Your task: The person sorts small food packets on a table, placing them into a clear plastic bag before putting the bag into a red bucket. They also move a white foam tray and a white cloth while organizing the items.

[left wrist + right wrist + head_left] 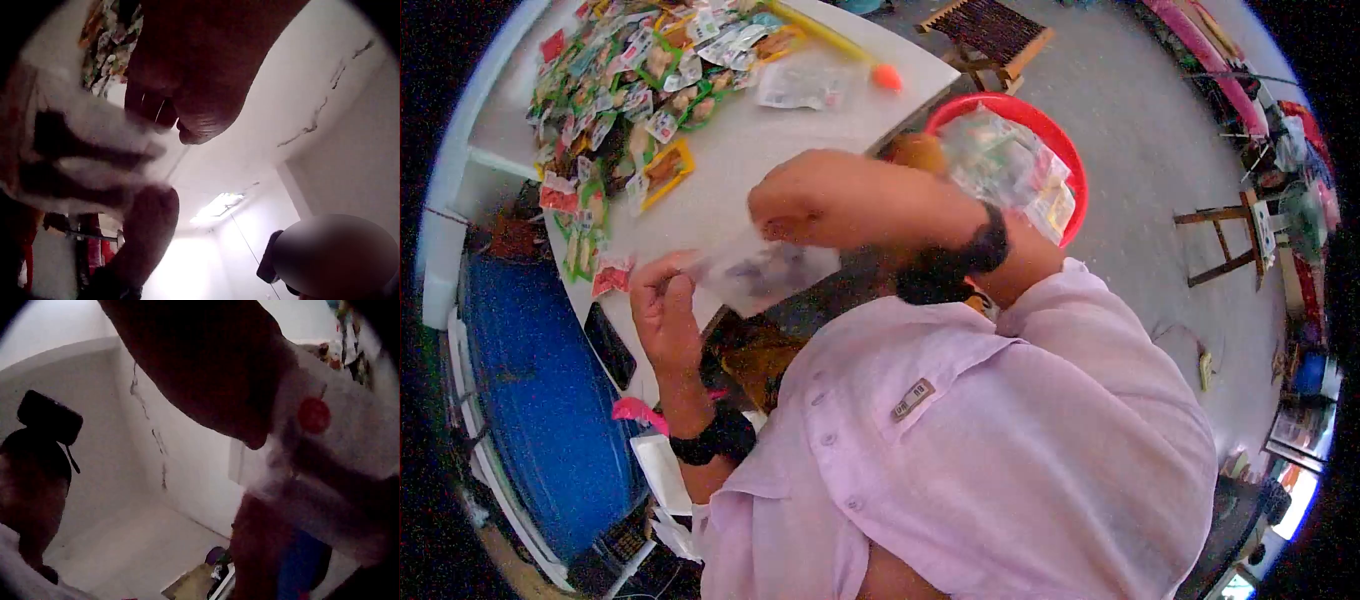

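A translucent plastic bag [770, 278] with dark pieces inside is held between the two hands above the front of the white table. The left hand [665, 312] pinches the bag's left end between thumb and fingers. At its upper right edge, the right hand [815, 195] grips it with curled fingers, its fingertips partly hidden. In the left wrist view the bag [75, 147] is blurred, with long dark shapes showing through. The right wrist view shows a red round mark on the bag [350, 444], beside the right hand [212, 369].
Many small colourful packets [625, 90] are heaped on the table [735, 165] at the back left. A clear packet [802, 86] and a yellow stick with an orange tip [886, 77] lie near the back edge. Right of the table stands a red basin [1078, 185] holding plastic packets.
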Available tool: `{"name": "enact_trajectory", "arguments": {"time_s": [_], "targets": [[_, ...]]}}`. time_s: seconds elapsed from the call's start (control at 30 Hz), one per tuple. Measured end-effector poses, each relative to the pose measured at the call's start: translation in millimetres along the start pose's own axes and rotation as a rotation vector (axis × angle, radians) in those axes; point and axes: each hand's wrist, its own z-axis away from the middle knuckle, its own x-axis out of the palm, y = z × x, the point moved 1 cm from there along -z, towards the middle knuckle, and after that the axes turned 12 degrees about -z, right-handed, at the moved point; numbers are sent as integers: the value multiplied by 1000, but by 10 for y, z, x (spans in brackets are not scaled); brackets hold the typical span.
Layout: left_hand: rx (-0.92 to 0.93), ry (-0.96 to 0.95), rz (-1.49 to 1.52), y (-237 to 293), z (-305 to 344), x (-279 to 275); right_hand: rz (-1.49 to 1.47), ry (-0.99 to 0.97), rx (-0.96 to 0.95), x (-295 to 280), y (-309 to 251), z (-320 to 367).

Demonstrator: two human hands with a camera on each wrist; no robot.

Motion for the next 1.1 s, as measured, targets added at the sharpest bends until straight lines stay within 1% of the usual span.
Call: {"name": "enact_trajectory", "arguments": {"time_s": [0.03, 0.1, 0.17, 0.23, 0.27, 0.3, 0.37, 0.47, 0.5, 0.57, 0.63, 0.7, 0.77, 0.8, 0.83, 0.87, 0.9, 0.93, 1.0, 1.03, 1.07, 1.1], "targets": [[-35, -5, 52, -95, 21, -25, -52, 4, 27, -79, 20, 105], [-155, -4, -28, -291, 67, -75, -127, 143, -19, -293, 81, 380], [-275, 4, -68, -539, 102, -126, 21, 211, 35, -620, 192, 639], [-385, 24, -68, -769, 225, -190, 8, 307, 162, -927, 337, 995], [-426, -6, -112, -915, 276, -253, -5, 440, 202, -1029, 405, 1170], [-449, 19, -112, -1006, 348, -288, -17, 573, 241, -1115, 499, 1368], [-489, 76, -111, -1121, 472, -337, 80, 661, 502, -1383, 952, 1867], [-566, 102, -198, -1168, 566, -396, 314, 505, 677, -1602, 1230, 2127], [-572, 162, -149, -1187, 601, -403, 423, 542, 773, -1602, 1360, 2221], [-582, 286, -55, -1206, 695, -434, 644, 612, 959, -1451, 1663, 2454], [-558, 298, -98, -1222, 774, -561, 702, 535, 1058, -1191, 1919, 2641], [-534, 346, -111, -1217, 857, -648, 665, 394, 1127, -836, 2300, 2898], [-514, 440, -98, -1243, 945, -749, 720, 389, 1057, -500, 2454, 2947], [-549, 455, -140, -1319, 1005, -841, 736, 395, 1014, -404, 2493, 2905], [-592, 481, -195, -1403, 1121, -963, 710, 431, 976, -357, 2447, 2826], [-540, 558, -164, -1483, 1250, -1061, 662, 472, 932, -314, 2367, 2703], [-570, 548, -348, -1318, 1252, -1075, 608, 518, 886, -299, 2287, 2547], [-603, 625, -239, -1551, 1495, -1254, 539, 569, 843, -298, 2165, 2385], [-483, 695, -631, -1333, 1634, -1282, 351, 667, 771, -292, 1981, 2039], [-497, 723, -689, -1483, 1846, -1449, 245, 703, 747, -257, 1935, 1865], [-601, 733, -896, -1248, 1832, -1448, 144, 710, 726, -226, 1898, 1698], [-579, 811, -988, -1250, 1966, -1511, 16, 709, 716, -151, 1964, 1548]]}}
